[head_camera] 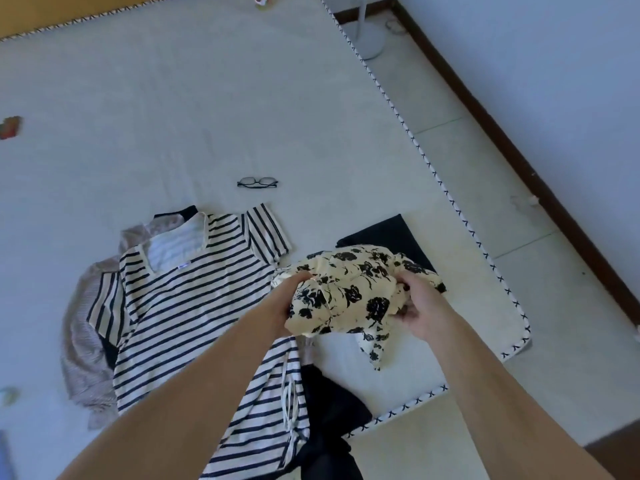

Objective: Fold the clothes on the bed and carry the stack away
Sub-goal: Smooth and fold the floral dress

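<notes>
Both my hands hold a bunched cream garment with black flowers [349,292] above the bed [173,109]. My left hand [289,296] grips its left side and my right hand [420,306] grips its right side. One loose end of it hangs down toward the bed. A cream shirt with dark stripes [194,299] lies spread flat to the left, on top of a pale finely striped garment [83,344]. A folded dark garment [391,239] lies on the bed just beyond my hands. Another dark garment [329,420] hangs over the bed's near edge.
A pair of black-framed glasses [257,182] lies on the bed beyond the clothes. The bed's right edge has a cross-stitch trim [446,199], with pale tiled floor [512,188] beside it. A white fan base [370,32] stands on the floor at the top. A dark baseboard runs along the wall.
</notes>
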